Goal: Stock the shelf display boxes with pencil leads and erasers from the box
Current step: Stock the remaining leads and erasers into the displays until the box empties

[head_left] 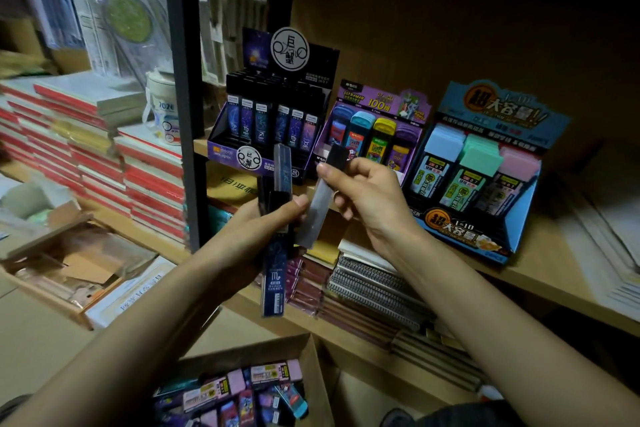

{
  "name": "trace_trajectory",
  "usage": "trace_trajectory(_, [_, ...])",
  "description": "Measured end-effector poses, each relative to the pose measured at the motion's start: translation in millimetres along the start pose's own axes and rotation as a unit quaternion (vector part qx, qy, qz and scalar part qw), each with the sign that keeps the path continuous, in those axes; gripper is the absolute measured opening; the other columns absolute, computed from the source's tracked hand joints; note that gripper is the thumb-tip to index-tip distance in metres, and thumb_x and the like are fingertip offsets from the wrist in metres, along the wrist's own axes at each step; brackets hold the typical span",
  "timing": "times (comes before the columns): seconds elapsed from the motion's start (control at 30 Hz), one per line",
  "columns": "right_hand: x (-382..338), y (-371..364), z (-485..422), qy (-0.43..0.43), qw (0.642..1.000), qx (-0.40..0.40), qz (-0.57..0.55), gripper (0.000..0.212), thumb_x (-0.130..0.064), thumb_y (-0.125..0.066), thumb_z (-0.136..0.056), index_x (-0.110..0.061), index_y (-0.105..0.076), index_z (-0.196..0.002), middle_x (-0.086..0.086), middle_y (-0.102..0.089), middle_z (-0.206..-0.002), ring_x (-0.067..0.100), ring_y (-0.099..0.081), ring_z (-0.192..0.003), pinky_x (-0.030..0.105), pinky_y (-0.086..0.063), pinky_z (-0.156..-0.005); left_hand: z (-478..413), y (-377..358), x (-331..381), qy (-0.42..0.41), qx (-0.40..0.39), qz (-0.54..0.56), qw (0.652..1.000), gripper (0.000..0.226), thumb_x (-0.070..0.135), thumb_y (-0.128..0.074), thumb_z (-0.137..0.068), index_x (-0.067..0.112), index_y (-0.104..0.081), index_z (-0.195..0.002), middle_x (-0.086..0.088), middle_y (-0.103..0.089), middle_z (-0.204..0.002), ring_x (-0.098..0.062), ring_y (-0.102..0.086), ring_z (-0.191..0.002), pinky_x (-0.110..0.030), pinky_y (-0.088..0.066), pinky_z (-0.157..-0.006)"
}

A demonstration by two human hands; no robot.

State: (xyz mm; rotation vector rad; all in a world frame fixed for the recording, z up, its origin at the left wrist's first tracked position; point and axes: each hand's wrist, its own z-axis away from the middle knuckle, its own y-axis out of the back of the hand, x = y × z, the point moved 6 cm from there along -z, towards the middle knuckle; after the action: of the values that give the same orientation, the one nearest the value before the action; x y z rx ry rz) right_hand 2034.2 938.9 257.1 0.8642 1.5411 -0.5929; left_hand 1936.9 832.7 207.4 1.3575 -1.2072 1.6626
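Observation:
My left hand [256, 232] grips a small bunch of dark blue pencil lead cases [275, 274], held upright in front of the shelf. My right hand [370, 198] pinches one more lead case [320, 204] with a black cap, tilted beside the bunch. Behind them on the shelf stands the black and purple lead display box [266, 128], filled with rows of cases. Two more display boxes sit to its right: a purple one [374, 135] with coloured cases and a blue one [481, 180] with pastel erasers. The cardboard supply box [311, 374] lies below, holding several mixed leads and erasers.
A dark metal upright [183, 90] stands left of the displays. Stacks of red-edged notebooks [86, 149] fill the left shelf. Spiral notebooks [374, 284] lie under the display shelf, and paper stacks [609, 246] sit at the far right.

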Motion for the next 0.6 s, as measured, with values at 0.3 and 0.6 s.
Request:
trace_trajectory(0.3, [-5, -25, -9, -0.021, 0.991, -0.077, -0.112, 0.015, -0.025, -0.066, -0.086, -0.013, -0.058, -0.091, -0.005, -0.061, -0.064, 0.007, -0.05, -0.052, 0.019, -0.039, -0.041, 2, 3, 4, -0.02, -0.017, 0.014, 1.0, 0.036, 0.031, -0.063, -0.08, 0.008, -0.062, -0.107, -0.001, -0.07, -0.089, -0.007, -0.069, -0.073, -0.016, -0.051, -0.055])
trace_trajectory(0.6, [-8, -48, -35, -0.037, 0.997, -0.058, -0.02, 0.009, -0.018, -0.061, -0.09, -0.01, -0.066, -0.091, -0.001, -0.064, -0.077, 0.012, -0.063, -0.076, 0.021, -0.051, -0.065, -6, 47, 16, -0.051, 0.08, -0.088, 0.992, 0.038, 0.042, -0.062, -0.073, 0.019, -0.057, -0.102, -0.003, -0.069, -0.099, -0.01, -0.071, -0.081, -0.018, -0.052, -0.056])
